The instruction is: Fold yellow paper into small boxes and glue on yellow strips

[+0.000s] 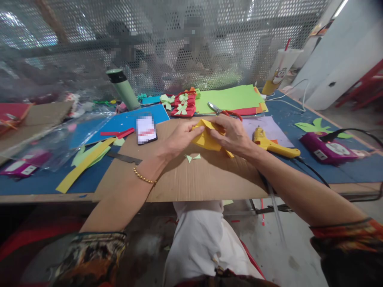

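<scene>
Both hands are on a folded piece of yellow paper (208, 140) above a brown cardboard sheet (179, 179). My left hand (180, 137) pinches its left edge between thumb and fingers. From the right, my right hand (233, 133) grips the paper, its thumb and fingers bent over it. Small pale green scraps (193, 157) lie on the cardboard just below the paper. Scissors with red handles (229, 114) rest behind my right hand, and a yellow glue gun (275, 147) lies to its right.
A phone (146, 129), yellow strip (85, 165) and dark blade (124, 158) lie left. Behind are a green bottle (124, 89), red folded pieces (183, 105) and green sheets (230, 99). At right, a purple box (329, 148) with a cable and a plastic cup (278, 71).
</scene>
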### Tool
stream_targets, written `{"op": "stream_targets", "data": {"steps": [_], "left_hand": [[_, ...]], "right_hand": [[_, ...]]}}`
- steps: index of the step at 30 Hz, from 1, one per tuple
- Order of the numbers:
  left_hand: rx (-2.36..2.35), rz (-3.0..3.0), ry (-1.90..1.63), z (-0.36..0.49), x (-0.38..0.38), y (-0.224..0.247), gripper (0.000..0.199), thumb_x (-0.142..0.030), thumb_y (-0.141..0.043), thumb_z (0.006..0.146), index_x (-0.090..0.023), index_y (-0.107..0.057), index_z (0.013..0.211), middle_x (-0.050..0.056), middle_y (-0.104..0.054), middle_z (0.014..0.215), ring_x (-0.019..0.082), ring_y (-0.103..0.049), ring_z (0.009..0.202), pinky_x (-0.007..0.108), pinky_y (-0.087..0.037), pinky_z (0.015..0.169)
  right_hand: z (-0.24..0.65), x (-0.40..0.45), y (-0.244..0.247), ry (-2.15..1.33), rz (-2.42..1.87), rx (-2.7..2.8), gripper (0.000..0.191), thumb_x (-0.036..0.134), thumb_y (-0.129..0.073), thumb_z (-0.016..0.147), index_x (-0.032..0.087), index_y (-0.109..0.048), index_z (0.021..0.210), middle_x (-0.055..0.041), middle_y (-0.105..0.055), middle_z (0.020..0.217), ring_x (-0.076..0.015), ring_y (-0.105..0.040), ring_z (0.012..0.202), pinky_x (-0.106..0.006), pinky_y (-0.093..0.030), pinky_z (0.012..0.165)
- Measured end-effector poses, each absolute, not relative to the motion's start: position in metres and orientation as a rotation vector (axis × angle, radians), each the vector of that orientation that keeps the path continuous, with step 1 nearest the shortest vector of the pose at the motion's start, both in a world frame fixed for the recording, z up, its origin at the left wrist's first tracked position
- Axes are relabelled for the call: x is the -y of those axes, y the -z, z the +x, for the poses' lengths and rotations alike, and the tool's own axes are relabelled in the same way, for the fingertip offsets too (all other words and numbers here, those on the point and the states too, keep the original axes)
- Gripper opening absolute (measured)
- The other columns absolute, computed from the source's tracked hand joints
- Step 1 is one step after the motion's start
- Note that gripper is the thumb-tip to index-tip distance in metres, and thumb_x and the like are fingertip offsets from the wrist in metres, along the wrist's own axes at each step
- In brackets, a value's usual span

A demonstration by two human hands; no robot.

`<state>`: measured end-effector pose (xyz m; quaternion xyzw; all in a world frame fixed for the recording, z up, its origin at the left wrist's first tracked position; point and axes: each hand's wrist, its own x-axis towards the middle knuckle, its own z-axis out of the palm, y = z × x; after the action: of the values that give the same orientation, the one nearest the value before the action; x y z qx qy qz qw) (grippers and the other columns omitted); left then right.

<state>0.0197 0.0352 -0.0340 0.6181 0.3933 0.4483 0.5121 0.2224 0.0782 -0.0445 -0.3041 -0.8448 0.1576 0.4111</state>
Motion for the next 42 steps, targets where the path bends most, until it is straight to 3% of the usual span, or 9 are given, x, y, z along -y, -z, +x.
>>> {"op": "stream_targets", "data": {"steps": [5,9,16,20,23,27,33,39,42], "left_hand": [[-0.992,1.538,-1.073,0.017,-0.036,0.03,0.022,-0.029,-0.07,0.1,-0.013,-0.081,0.11,0.008,-0.082,0.103,0.016,-0.071,0.088,0.028,-0.055,0.085],[-1.016,1.558,-1.049,0.016,-0.034,0.024,0.022,-0.025,-0.07,0.097,-0.012,-0.08,0.111,0.008,-0.082,0.102,0.017,-0.073,0.089,0.029,-0.057,0.084],[-1.141,1.441,-1.045,0.017,-0.029,0.017,0.014,-0.016,-0.076,0.084,-0.012,-0.08,0.097,0.007,-0.081,0.093,0.017,-0.073,0.08,0.029,-0.055,0.074],[-1.102,1.294,-1.17,0.014,-0.036,0.018,0.019,-0.018,-0.079,0.081,-0.011,-0.08,0.098,0.009,-0.083,0.095,0.02,-0.076,0.083,0.032,-0.06,0.081],[-1.062,1.166,-1.289,0.011,-0.043,0.021,0.023,-0.017,-0.079,0.077,-0.012,-0.079,0.099,0.009,-0.084,0.096,0.022,-0.078,0.088,0.034,-0.061,0.086],[-0.988,1.044,-1.437,0.012,-0.048,0.025,0.028,-0.018,-0.081,0.071,-0.016,-0.079,0.099,0.006,-0.085,0.095,0.023,-0.08,0.092,0.037,-0.063,0.091],[-0.985,1.091,-1.358,0.01,-0.048,0.031,0.031,-0.021,-0.088,0.065,-0.016,-0.077,0.094,0.007,-0.083,0.094,0.024,-0.079,0.089,0.037,-0.064,0.087],[-1.113,1.426,-1.389,0.004,-0.044,0.027,0.058,-0.021,-0.095,0.063,-0.022,-0.078,0.118,0.005,-0.081,0.112,0.022,-0.075,0.1,0.031,-0.059,0.085],[-1.209,1.647,-1.349,0.004,-0.041,0.025,0.039,-0.026,-0.096,0.067,-0.021,-0.084,0.104,0.005,-0.081,0.106,0.022,-0.072,0.098,0.03,-0.055,0.084]], "right_hand": [[0.225,-0.075,0.038,-0.463,-0.791,2.102,0.039,0.026,-0.057,0.091,0.018,-0.083,0.119,-0.0081,-0.082,0.101,-0.0217,-0.069,0.085,-0.037,-0.054,0.083],[0.227,-0.073,0.032,-0.52,-0.782,2.117,0.04,0.024,-0.058,0.089,0.016,-0.085,0.118,-0.0067,-0.083,0.098,-0.0187,-0.067,0.081,-0.032,-0.052,0.078],[0.234,-0.075,0.024,-0.826,-0.681,2.15,0.047,0.054,-0.065,0.1,0.016,-0.085,0.12,-0.0074,-0.08,0.099,-0.0175,-0.066,0.084,-0.028,-0.049,0.069],[0.237,-0.079,0.022,-0.957,-0.731,2.005,0.053,0.067,-0.073,0.095,0.018,-0.084,0.11,-0.0082,-0.079,0.103,-0.0189,-0.069,0.091,-0.029,-0.056,0.076],[0.236,-0.082,0.022,-1.211,-0.772,1.828,0.054,0.07,-0.085,0.084,0.018,-0.081,0.101,-0.0079,-0.078,0.095,-0.0177,-0.07,0.083,-0.029,-0.06,0.071],[0.23,-0.082,0.026,-1.368,-0.844,1.639,0.048,0.059,-0.096,0.075,0.018,-0.069,0.075,-0.0017,-0.067,0.072,-0.0117,-0.062,0.066,-0.024,-0.056,0.062],[0.22,-0.082,0.031,-1.333,-0.899,1.514,0.018,0.02,-0.081,0.079,0.018,-0.067,0.068,0.0,-0.065,0.072,-0.0108,-0.059,0.066,-0.026,-0.053,0.064],[0.217,-0.08,0.032,-1.258,-0.884,1.58,0.005,0.015,-0.073,0.072,0.018,-0.071,0.069,0.0007,-0.065,0.066,-0.0118,-0.058,0.063,-0.026,-0.049,0.059],[0.216,-0.078,0.032,-1.25,-0.875,1.6,0.003,0.016,-0.073,0.071,0.018,-0.071,0.07,0.0008,-0.065,0.065,-0.012,-0.057,0.062,-0.026,-0.047,0.058]]}}
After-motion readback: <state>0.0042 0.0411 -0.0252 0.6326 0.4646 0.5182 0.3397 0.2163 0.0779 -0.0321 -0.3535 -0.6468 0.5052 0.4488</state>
